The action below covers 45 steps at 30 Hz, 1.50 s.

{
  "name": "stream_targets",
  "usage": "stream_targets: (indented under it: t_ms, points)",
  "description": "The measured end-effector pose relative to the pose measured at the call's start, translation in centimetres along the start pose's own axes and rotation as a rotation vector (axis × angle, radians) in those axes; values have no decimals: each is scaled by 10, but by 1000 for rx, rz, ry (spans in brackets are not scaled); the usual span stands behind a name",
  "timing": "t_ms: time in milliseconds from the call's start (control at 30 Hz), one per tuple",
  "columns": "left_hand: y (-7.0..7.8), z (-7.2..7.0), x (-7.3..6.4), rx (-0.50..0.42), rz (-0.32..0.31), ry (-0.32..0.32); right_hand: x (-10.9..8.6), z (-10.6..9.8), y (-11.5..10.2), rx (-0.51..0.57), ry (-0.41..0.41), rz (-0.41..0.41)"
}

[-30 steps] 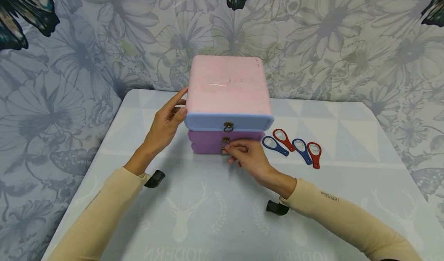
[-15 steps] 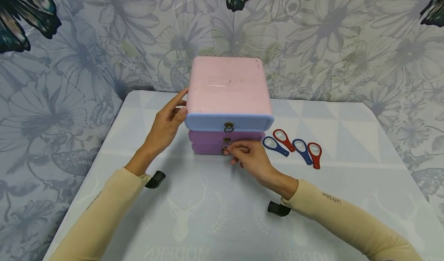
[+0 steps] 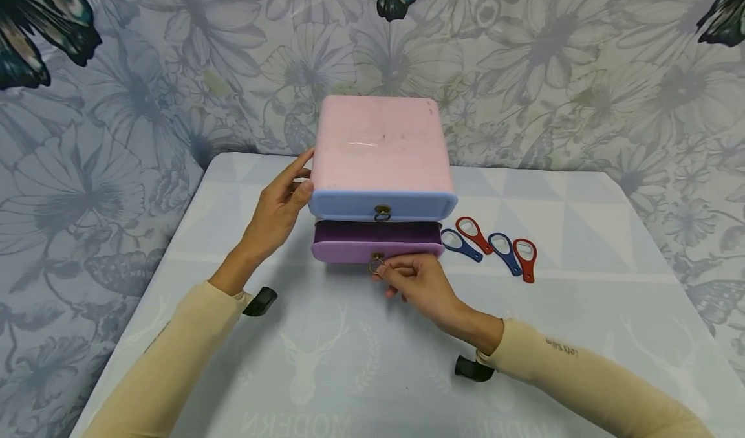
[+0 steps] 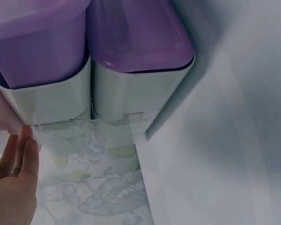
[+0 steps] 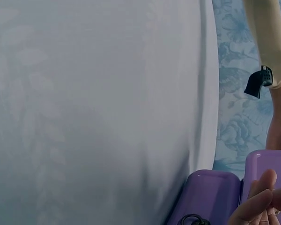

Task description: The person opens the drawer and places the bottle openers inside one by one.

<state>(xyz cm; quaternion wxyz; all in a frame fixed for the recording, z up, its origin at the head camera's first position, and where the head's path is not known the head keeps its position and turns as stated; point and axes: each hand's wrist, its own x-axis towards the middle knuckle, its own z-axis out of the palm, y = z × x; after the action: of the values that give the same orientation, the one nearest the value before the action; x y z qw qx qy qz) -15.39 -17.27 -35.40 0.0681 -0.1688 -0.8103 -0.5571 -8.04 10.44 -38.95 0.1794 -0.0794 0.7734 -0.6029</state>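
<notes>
In the head view a small drawer cabinet with a pink top (image 3: 384, 147) stands on the table. Its upper drawer has a blue front (image 3: 349, 206). Below that, a purple drawer (image 3: 343, 252) is partly pulled out, its dark inside showing. My right hand (image 3: 421, 286) pinches this drawer's ring pull (image 3: 375, 266) between thumb and finger. My left hand (image 3: 273, 218) rests against the cabinet's left side with fingers extended. In the left wrist view the pulled-out purple drawer (image 4: 42, 51) sticks out beside another purple drawer (image 4: 140, 37), which sits in its casing.
Right of the cabinet lie several small red and blue pieces with oval loops, among them a blue one (image 3: 506, 253) and a red one (image 3: 526, 260). The pale patterned table (image 3: 349, 360) meets a flower-print wall covering (image 3: 541, 69) behind.
The purple drawer has slid out toward me as my right hand drew its ring pull nearer. My left hand has stayed at the cabinet's side.
</notes>
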Motion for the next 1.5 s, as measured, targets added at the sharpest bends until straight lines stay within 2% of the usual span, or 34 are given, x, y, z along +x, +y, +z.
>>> stream_targets:
  t_ms: [467, 700, 1100, 1267, 1500]
  points:
    - [0, -1, -1, -5, -3, -2, -22, 7, 8, -48, -55, -43]
    - [0, -1, 1, 13, 0, -3, -37, 13, 13, -24, -88, -40]
    - [0, 1, 2, 14, -2, -4, -43, 11, 11, -39, -81, -53]
    - [-2, 1, 2, 11, -1, -2, -47, 10, 10, -47, -73, -33]
    - [-2, 0, 0, 19, -10, 5, -57, 13, 13, -6, -106, 6]
